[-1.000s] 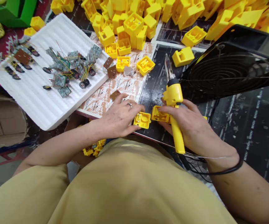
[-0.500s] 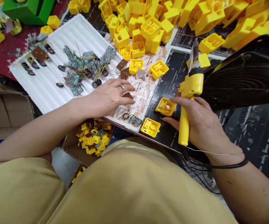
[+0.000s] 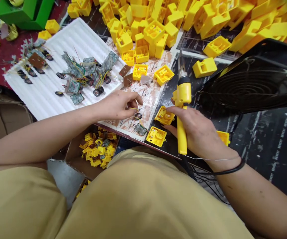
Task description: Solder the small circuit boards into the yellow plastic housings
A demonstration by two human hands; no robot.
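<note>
Worktop (image 3: 257, 139), dark printed sheet, front edge at the person's lap; carries everything listed below.

Fan, black wire-grilled housing (image 3: 252, 83), at the right, its grille just beside the iron's tip. Risk: the hot tip could graze the plastic frame if the wrist rolls outward.

Foam tray, white ribbed slab (image 3: 41, 96), upper left, bearing loose grey circuit boards with thin wires (image 3: 83, 71). Risk: trailing leads could snag and pull neighbours off the tray.

Heap of yellow moulded plastic housings (image 3: 153, 30), along the far edge.

Right hand (image 3: 198, 132), closed round the yellow-handled soldering iron (image 3: 181, 109), tip pointing away, fingertips touching an open yellow plastic shell (image 3: 164, 115). Risk: with the iron gripped and fingers busy at once, the barrel could swing onto the shell and scar it.

Left hand (image 3: 118, 104), fingers pinched together over a small wired speaker-and-board assembly (image 3: 138, 121) lying on the patterned paper near the front edge. Risk: fine wires may tear at their joints if tugged; the board sits close enough to the edge to drop.

Second open yellow shell (image 3: 156, 136), at the very front edge, untouched.
</note>
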